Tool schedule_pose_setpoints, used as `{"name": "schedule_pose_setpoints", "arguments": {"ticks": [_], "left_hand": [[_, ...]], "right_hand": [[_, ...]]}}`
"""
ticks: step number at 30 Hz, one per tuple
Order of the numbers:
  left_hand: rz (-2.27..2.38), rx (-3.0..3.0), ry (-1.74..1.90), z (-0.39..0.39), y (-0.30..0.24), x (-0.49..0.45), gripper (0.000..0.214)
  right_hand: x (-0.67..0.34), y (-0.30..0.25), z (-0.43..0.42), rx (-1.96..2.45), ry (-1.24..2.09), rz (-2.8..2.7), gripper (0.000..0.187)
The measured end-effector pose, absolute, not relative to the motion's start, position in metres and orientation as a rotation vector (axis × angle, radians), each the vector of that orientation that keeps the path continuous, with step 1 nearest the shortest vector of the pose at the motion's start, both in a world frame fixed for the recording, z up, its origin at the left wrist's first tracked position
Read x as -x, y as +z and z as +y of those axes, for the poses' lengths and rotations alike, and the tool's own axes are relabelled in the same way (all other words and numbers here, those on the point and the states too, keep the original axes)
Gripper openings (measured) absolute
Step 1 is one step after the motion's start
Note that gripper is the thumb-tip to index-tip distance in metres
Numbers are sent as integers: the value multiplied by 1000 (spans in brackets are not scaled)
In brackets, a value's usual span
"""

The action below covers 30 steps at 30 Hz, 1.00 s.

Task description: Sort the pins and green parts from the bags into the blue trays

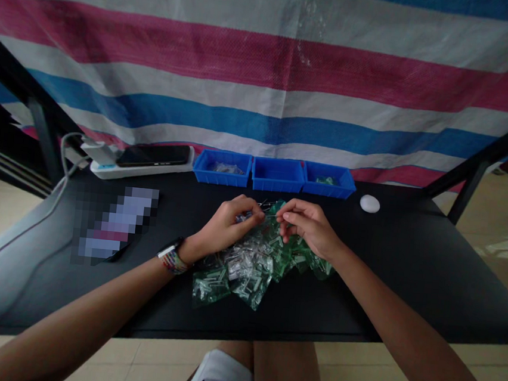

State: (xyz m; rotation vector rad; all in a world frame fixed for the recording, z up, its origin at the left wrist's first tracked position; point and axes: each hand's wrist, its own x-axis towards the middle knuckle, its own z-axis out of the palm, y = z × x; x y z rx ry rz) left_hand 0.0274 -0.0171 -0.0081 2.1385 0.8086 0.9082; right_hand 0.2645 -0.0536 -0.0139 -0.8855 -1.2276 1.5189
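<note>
A heap of small clear and green plastic bags point(256, 262) holding tiny parts lies in the middle of the black table point(407, 277). My left hand point(226, 227) rests on the heap's far left side, fingers curled and pinched on something small that I cannot make out. My right hand point(308, 226) is just to its right, fingertips pinched together over the heap, close to the left fingertips. A thin wire-like piece seems to run between the two hands. A watch and beaded bracelet point(171, 257) sit on my left wrist.
Three blue bins point(277, 175) stand in a row at the table's back edge; the outer two hold a few parts. A phone point(154, 155) lies on a white power strip at back left, with a cable trailing off. A white oval object point(369, 203) sits at right. A striped tarp hangs behind.
</note>
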Motion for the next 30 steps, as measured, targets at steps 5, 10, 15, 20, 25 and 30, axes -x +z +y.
{"name": "schedule_pose_setpoints", "arguments": {"ticks": [5, 10, 15, 20, 25, 30], "left_hand": [[825, -2077, 981, -18, -9, -28, 19], [806, -2041, 1084, -19, -9, -27, 18], [801, -2033, 1124, -20, -8, -28, 14], [771, -2037, 1118, -20, -8, -28, 12], [764, -2018, 1129, -19, -13, -28, 16], [795, -2029, 1096, -19, -12, -28, 15]], "right_hand": [[-266, -9, -54, 908, 1484, -1193, 28], [-265, -8, -54, 970, 1487, -1171, 33], [-261, -8, -57, 969, 1483, -1193, 37], [-261, -7, -58, 959, 1475, -1204, 35], [-263, -5, -58, 954, 1453, -1218, 35], [-260, -5, -59, 962, 1365, -1236, 37]]}}
